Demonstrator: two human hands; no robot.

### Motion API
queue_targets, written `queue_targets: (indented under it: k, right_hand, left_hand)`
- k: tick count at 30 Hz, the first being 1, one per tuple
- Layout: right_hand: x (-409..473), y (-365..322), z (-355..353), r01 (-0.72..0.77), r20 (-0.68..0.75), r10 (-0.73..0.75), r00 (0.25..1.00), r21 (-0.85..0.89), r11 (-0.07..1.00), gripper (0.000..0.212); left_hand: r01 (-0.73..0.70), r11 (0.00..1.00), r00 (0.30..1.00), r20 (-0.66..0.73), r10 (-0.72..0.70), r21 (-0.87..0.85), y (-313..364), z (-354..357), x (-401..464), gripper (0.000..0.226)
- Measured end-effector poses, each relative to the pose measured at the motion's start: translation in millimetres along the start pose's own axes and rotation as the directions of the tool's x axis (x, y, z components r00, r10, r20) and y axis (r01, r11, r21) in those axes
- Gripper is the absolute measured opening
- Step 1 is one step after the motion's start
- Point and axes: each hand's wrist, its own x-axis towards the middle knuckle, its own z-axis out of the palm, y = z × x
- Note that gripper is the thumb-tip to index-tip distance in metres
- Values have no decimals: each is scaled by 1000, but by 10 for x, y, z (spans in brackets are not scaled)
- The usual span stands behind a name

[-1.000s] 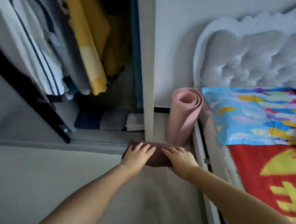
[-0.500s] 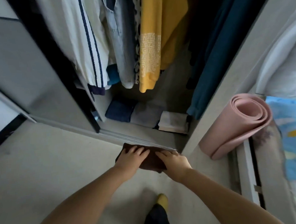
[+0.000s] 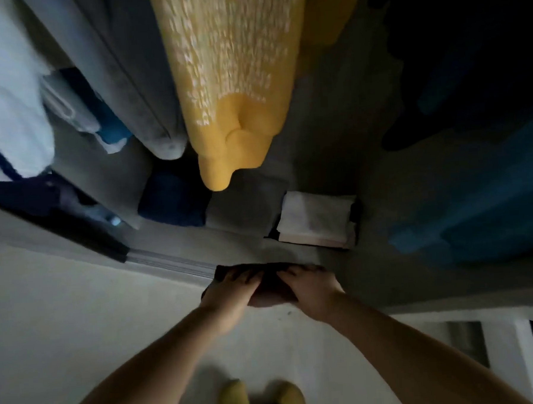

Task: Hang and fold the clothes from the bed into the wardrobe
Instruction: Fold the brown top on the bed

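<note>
The wardrobe (image 3: pixel 340 278) stands open ahead, and the folded dark brown garment (image 3: pixel 265 287) is carried level at its threshold, just above the sliding-door track (image 3: pixel 169 264). The left hand (image 3: pixel 229 291) and right hand (image 3: pixel 310 292) each hold one side of it, fingers laid over the top; the thumbs are hidden, so I judge them to be curled underneath.

To do this step well, I would keep the fold flat and supported from both sides while reaching in, lower it onto the wardrobe floor in the bare patch in front of the existing stacks, and let go only once it rests there, so that the layers do not slide apart. The hanging yellow knit garment (image 3: pixel 234 89) dips low over the stacks, so the reach should stay under its hem to avoid dragging it.

Counted from largest down: one wardrobe; about five hanging garments can be told apart, namely a white striped one (image 3: pixel 6 101), a grey one (image 3: pixel 135 85), the yellow one, a small blue one (image 3: pixel 113 129) and a teal one (image 3: pixel 481 209), though the dark right side may hide more. Three folded stacks lie on the wardrobe floor: navy (image 3: pixel 174 203), grey (image 3: pixel 244 209) and white (image 3: pixel 317 219). One garment is in the hands. Two yellow slippers (image 3: pixel 260 398) show below.
</note>
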Motion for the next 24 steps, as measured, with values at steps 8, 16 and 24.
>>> queue_targets:
  k: [8, 16, 24]
  right_hand:
    - [1480, 1066, 25, -219, -234, 201, 951, -55, 974, 63]
    - [2158, 2197, 656, -558, -370, 507, 778, -37, 829, 72]
    - [2667, 2289, 1727, -606, -354, 569, 742, 6, 795, 85]
  left_hand:
    - [-99, 994, 963, -249, 106, 42, -370, 16, 2217, 79]
    - [-200, 972, 885, -404, 232, 120, 228, 236, 3865, 73]
    - [-178, 975, 867, -446, 220, 136, 339, 1433, 4449, 83]
